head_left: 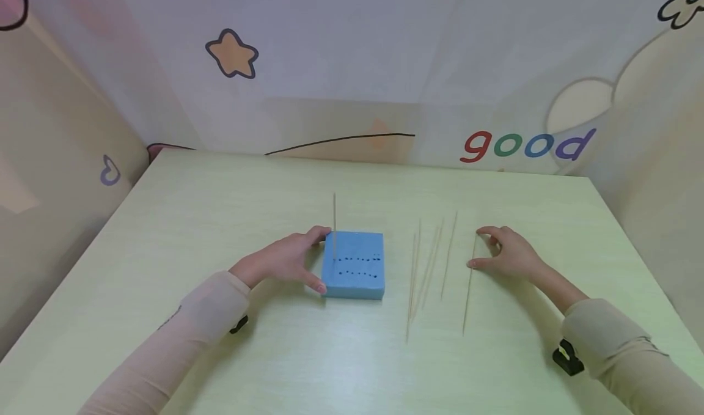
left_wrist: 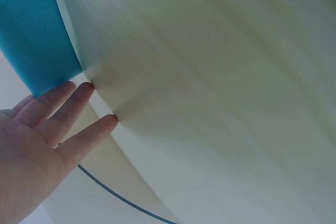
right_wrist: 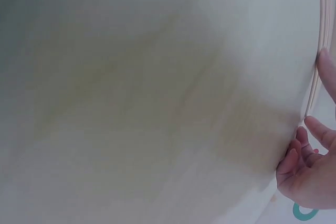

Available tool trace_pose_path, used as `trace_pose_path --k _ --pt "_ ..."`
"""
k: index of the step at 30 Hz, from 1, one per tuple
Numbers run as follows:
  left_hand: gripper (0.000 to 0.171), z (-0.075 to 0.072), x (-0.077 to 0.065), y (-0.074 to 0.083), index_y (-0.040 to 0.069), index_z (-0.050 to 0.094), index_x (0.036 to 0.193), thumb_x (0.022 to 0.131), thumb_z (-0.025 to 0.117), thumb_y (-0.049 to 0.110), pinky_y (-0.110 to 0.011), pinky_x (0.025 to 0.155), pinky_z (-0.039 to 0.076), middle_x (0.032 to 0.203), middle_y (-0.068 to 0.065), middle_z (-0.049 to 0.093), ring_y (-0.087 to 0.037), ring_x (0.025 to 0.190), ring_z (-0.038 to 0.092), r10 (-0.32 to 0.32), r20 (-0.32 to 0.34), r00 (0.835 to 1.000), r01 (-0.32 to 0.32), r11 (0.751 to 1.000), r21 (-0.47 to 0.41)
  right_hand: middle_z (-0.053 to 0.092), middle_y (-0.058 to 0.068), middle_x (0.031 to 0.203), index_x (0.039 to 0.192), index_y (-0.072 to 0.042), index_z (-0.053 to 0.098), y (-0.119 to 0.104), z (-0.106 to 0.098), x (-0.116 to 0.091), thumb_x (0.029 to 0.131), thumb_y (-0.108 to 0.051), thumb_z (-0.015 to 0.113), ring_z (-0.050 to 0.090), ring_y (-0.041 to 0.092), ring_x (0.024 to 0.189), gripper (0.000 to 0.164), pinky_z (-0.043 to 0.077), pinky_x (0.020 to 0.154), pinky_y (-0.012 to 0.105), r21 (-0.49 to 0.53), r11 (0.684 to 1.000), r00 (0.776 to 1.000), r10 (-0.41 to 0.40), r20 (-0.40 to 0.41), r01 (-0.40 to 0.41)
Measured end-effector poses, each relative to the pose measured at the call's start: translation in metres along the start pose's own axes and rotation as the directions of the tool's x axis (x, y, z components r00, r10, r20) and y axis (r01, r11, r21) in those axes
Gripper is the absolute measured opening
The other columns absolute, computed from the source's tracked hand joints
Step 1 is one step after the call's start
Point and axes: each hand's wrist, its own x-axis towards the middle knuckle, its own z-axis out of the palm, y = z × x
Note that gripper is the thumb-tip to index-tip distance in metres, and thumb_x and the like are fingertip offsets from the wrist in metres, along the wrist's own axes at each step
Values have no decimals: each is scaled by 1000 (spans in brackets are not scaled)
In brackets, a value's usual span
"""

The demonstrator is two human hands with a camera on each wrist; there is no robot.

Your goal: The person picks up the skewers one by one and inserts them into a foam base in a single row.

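On the table, a blue foam block (head_left: 352, 247) has rows of dark holes in its top, and one thin wooden stick (head_left: 334, 213) stands upright in it near the left end. My left hand (head_left: 288, 257) rests against the block's left side, thumb at the front corner and forefinger at the back one. In the left wrist view, straight fingers touch the blue block (left_wrist: 39, 35) and the tabletop. My right hand (head_left: 508, 253) touches a lying stick (head_left: 469, 299), its thumb and forefinger spread apart along the upper part. The remaining right fingers are curled under.
Several more thin sticks (head_left: 431, 262) lie lengthwise between the block and my right hand, some crossing. The pale table (head_left: 247, 201) ends at a printed fabric backdrop (head_left: 352, 48) behind, with more fabric on both sides. A black strap piece (head_left: 568, 358) hangs under my right sleeve.
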Motion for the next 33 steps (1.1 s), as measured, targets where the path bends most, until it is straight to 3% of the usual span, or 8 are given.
trace_pose_path --k 9,20,26,33 --pt "108 0 2 1 8 20 142 61 82 41 -40 104 28 142 -11 35 -26 129 33 -24 5 1000 24 1000 0 45 16 94 117 9 44 -1 -3 1 71 -32 78 41 30 87 70 37 76 40 72 997 1000 -16 3 16" --pt "108 -1 0 3 6 19 142 62 82 40 -41 104 28 141 -13 35 -28 128 34 -10 4 1000 10 1000 -4 41 14 94 111 8 36 0 -4 1 71 -30 78 39 26 86 69 34 71 34 184 981 998 48 37 -54" --pt "108 -1 0 2 6 20 141 61 82 41 -42 104 28 140 -12 36 -28 128 34 -3 1 1000 3 1000 -16 53 7 84 115 8 30 3 -9 2 73 -28 77 43 22 79 72 37 70 30 249 966 996 58 70 -74" --pt "107 0 1 0 6 20 142 61 82 41 -42 104 28 141 -12 36 -28 129 33 4 4 1000 -4 1000 -21 62 4 80 126 11 19 -1 -17 1 78 -16 72 54 15 72 76 42 68 22 379 919 989 57 138 -106"
